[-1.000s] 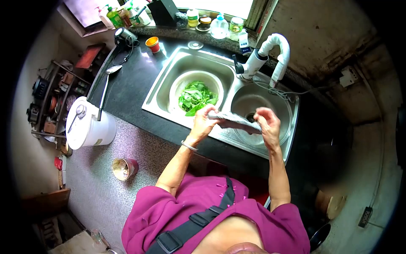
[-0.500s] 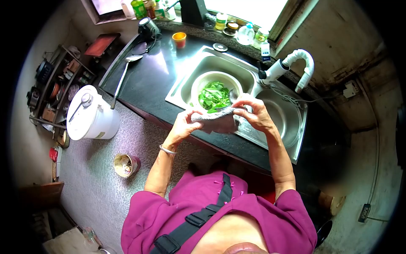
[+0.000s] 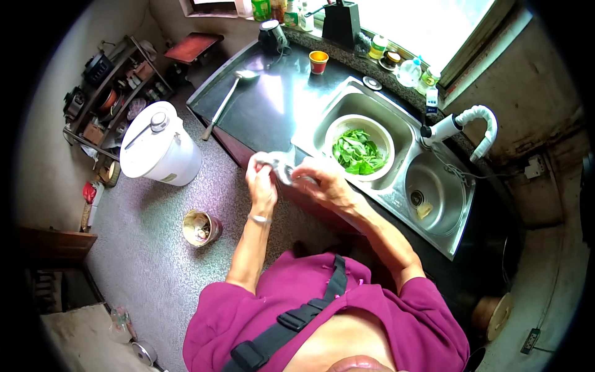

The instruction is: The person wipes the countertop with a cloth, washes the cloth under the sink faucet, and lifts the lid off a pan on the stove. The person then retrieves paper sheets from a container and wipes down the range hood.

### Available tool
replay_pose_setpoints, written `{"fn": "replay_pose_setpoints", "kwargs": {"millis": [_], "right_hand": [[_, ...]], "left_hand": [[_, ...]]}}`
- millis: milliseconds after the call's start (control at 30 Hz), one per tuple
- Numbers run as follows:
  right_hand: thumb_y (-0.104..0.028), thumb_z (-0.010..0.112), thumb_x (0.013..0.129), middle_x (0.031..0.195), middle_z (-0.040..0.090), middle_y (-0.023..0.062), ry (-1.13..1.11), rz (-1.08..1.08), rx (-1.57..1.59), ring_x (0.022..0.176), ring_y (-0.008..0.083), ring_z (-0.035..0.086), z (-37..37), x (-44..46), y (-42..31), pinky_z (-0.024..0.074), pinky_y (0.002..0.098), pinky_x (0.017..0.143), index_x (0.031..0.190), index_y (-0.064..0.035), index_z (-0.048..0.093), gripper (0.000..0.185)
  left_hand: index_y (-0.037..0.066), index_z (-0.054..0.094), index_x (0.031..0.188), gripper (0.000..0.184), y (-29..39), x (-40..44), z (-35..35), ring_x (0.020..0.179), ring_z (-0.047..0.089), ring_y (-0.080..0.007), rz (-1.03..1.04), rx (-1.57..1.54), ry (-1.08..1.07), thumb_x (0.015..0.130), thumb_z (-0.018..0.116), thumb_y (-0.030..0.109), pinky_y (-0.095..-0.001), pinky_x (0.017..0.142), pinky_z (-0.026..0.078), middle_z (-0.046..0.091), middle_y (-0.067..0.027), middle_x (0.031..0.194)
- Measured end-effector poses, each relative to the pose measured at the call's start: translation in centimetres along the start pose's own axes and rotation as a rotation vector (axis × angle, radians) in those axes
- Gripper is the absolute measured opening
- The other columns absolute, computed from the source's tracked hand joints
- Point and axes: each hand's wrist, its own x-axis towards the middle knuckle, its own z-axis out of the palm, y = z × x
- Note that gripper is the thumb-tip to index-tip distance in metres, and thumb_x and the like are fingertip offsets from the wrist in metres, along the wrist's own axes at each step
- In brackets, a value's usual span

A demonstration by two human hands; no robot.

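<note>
A bunched grey cloth (image 3: 282, 167) is held in front of the counter's edge, above the floor. My left hand (image 3: 261, 180) is closed around its left end. My right hand (image 3: 325, 185) pinches the other end, its fingers slightly smeared by motion. To the right of my hands, a pale colander (image 3: 390, 144) stands in the left bowl of the steel sink (image 3: 406, 164). Green leafy vegetables (image 3: 358, 152) lie inside the colander.
A faucet (image 3: 462, 127) rises behind the sink. On the black counter (image 3: 260, 105) are a ladle (image 3: 229, 99) and an orange cup (image 3: 318, 62). A white lidded bucket (image 3: 164, 149) and a small waste bin (image 3: 202, 228) stand on the floor. Bottles (image 3: 410, 71) line the windowsill.
Both hands have moved left with the cloth, away from the sink's front. The cloth was spread between them and is now bunched. The view has shifted, showing the colander farther right.
</note>
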Motion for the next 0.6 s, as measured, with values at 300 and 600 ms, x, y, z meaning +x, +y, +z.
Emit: {"fn": "replay_pose_setpoints", "kwargs": {"millis": [300, 600], "right_hand": [[-0.011, 0.061, 0.081, 0.1, 0.058, 0.0103, -0.309, 0.257, 0.923, 0.088, 0.0177, 0.057, 7.5, 0.4, -0.7, 0.0466, 0.03, 0.079, 0.106, 0.0004, 0.055, 0.028], [-0.033, 0.055, 0.084, 0.114, 0.053, 0.0146, 0.003, 0.365, 1.934, 0.109, 0.024, 0.049, 6.1, -2.2, 2.2, 0.0415, 0.0404, 0.091, 0.121, -0.0022, 0.043, 0.049]], "left_hand": [[0.003, 0.046, 0.108, 0.024, 0.6, -5.7, -1.5, 0.094, 0.054, -0.0218, -0.294, -0.229, -0.122, 0.088, 0.043, 0.015, -0.0347, 0.084, 0.046, 0.055, -0.0115, 0.099], [0.0, 0.043, 0.115, 0.038, -1.9, -8.9, 0.4, 0.102, 0.051, -0.0264, -0.501, -0.206, -0.182, 0.089, 0.04, 0.027, -0.0393, 0.09, 0.041, 0.052, -0.0158, 0.108]]}}
